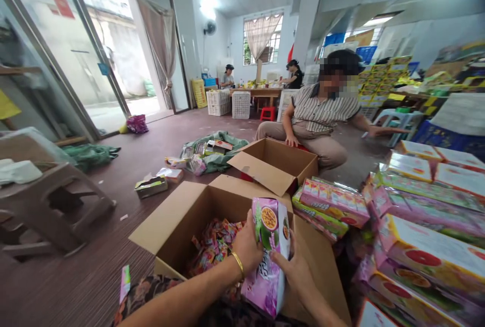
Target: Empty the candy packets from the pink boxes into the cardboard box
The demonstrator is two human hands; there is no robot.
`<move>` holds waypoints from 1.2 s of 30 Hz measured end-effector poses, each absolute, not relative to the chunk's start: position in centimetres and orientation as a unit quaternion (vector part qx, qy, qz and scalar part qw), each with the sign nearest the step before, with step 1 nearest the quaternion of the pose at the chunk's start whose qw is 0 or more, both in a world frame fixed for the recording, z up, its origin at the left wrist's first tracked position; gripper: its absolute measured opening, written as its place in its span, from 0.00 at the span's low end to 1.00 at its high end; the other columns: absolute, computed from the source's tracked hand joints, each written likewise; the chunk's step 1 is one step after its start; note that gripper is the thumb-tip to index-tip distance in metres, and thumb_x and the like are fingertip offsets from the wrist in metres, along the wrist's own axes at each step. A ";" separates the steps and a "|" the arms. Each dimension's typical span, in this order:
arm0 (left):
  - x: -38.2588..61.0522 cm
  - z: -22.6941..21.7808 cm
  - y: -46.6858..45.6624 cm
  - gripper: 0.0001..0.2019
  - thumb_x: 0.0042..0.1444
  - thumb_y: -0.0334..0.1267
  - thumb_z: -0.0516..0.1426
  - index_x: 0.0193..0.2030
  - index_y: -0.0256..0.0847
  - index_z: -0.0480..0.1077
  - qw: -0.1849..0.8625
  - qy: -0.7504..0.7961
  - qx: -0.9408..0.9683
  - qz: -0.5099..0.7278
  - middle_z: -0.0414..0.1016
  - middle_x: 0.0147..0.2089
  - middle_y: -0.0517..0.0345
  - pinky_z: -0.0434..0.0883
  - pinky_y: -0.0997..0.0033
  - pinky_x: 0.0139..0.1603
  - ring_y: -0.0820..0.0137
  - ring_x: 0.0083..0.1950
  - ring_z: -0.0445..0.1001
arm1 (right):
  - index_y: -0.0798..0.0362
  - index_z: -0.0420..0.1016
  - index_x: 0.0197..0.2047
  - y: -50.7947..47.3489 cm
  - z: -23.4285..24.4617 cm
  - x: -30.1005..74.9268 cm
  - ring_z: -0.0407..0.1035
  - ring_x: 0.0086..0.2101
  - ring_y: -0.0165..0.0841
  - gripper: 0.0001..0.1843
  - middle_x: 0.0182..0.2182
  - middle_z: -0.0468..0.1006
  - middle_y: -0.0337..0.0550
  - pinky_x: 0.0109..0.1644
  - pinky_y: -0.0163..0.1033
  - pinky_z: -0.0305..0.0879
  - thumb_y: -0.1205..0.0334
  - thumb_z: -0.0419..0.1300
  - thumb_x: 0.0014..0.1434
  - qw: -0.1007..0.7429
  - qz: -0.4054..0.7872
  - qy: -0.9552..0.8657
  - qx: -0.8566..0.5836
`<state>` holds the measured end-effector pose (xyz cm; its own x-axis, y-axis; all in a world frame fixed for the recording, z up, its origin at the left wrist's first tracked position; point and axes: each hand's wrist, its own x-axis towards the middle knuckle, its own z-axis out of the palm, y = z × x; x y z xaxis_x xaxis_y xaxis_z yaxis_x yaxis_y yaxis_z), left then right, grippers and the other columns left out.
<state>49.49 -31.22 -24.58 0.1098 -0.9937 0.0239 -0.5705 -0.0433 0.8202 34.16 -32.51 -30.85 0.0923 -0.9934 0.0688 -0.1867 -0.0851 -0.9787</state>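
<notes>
I hold a pink and purple carton (270,251) printed with a passion fruit picture upright in both hands. My left hand (246,247), with a gold bangle at the wrist, grips its left side. My right hand (293,269) grips its right edge from below. The carton is over the near right corner of an open cardboard box (178,221) that holds many small colourful sachets (212,243).
A second open cardboard box (278,162) stands beyond. Stacks of colourful cartons (417,226) fill the right side. A person in a striped shirt (322,114) crouches behind the far box. A brown plastic stool (53,205) is at left. Loose packs lie on the floor.
</notes>
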 end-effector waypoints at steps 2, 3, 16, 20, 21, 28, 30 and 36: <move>50.5 -24.9 -32.1 0.33 0.44 0.22 0.52 0.60 0.35 0.67 0.383 -0.583 0.650 -0.302 0.79 0.50 0.45 0.69 0.65 0.55 0.58 0.54 0.75 | 0.48 0.57 0.66 -32.8 -30.5 34.3 0.70 0.53 0.51 0.46 0.56 0.73 0.52 0.55 0.56 0.69 0.50 0.63 0.43 0.503 -0.453 0.504 -0.537; 51.1 -25.0 -32.5 0.26 0.44 0.21 0.51 0.51 0.36 0.74 0.397 -0.576 0.645 -0.307 0.80 0.44 0.49 0.70 0.68 0.51 0.61 0.50 0.76 | 0.48 0.59 0.64 -32.8 -30.1 34.4 0.69 0.54 0.51 0.46 0.57 0.73 0.52 0.56 0.54 0.69 0.51 0.64 0.42 0.534 -0.456 0.500 -0.507; 53.9 -22.9 -34.9 0.11 0.51 0.22 0.52 0.28 0.33 0.75 0.286 -0.541 0.749 -0.254 0.75 0.29 0.52 0.61 0.71 0.36 0.68 0.35 0.71 | 0.53 0.72 0.55 -33.9 -26.8 35.1 0.60 0.60 0.51 0.28 0.57 0.69 0.56 0.62 0.57 0.59 0.53 0.58 0.51 0.251 -0.356 0.467 -0.769; 53.8 -21.6 -35.0 0.14 0.59 0.29 0.50 0.38 0.35 0.78 0.150 -0.573 0.787 -0.172 0.80 0.41 0.44 0.63 0.70 0.40 0.64 0.42 0.76 | 0.51 0.75 0.50 -32.9 -26.4 35.2 0.60 0.59 0.44 0.16 0.55 0.71 0.52 0.67 0.55 0.49 0.59 0.53 0.61 0.090 -0.321 0.333 -0.882; 53.7 -21.4 -35.0 0.15 0.60 0.30 0.49 0.39 0.34 0.78 0.140 -0.576 0.788 -0.169 0.80 0.42 0.44 0.64 0.70 0.40 0.63 0.44 0.76 | 0.50 0.74 0.52 -32.6 -26.3 35.4 0.61 0.58 0.42 0.17 0.55 0.72 0.50 0.68 0.55 0.45 0.59 0.52 0.63 0.088 -0.301 0.310 -0.897; 52.0 -21.2 -34.7 0.15 0.56 0.27 0.50 0.38 0.36 0.79 0.104 -0.655 0.729 -0.168 0.81 0.42 0.46 0.66 0.69 0.44 0.63 0.45 0.77 | 0.51 0.75 0.49 -32.3 -26.0 36.7 0.64 0.53 0.45 0.25 0.46 0.77 0.50 0.69 0.62 0.35 0.39 0.55 0.63 0.066 -0.178 0.265 -0.945; 52.0 -21.8 -34.8 0.15 0.56 0.27 0.50 0.39 0.37 0.79 0.102 -0.656 0.728 -0.171 0.81 0.42 0.48 0.66 0.70 0.43 0.64 0.44 0.77 | 0.52 0.77 0.43 -32.5 -25.9 36.8 0.66 0.47 0.44 0.28 0.40 0.78 0.49 0.65 0.59 0.46 0.34 0.56 0.60 0.047 -0.161 0.267 -0.949; 55.4 -23.7 -37.0 0.14 0.51 0.25 0.53 0.39 0.33 0.80 0.130 -0.616 0.753 -0.192 0.81 0.41 0.44 0.67 0.70 0.42 0.62 0.43 0.76 | 0.54 0.77 0.36 -32.9 -26.2 35.6 0.66 0.42 0.43 0.23 0.35 0.77 0.48 0.51 0.50 0.57 0.40 0.63 0.59 0.015 -0.083 0.272 -0.959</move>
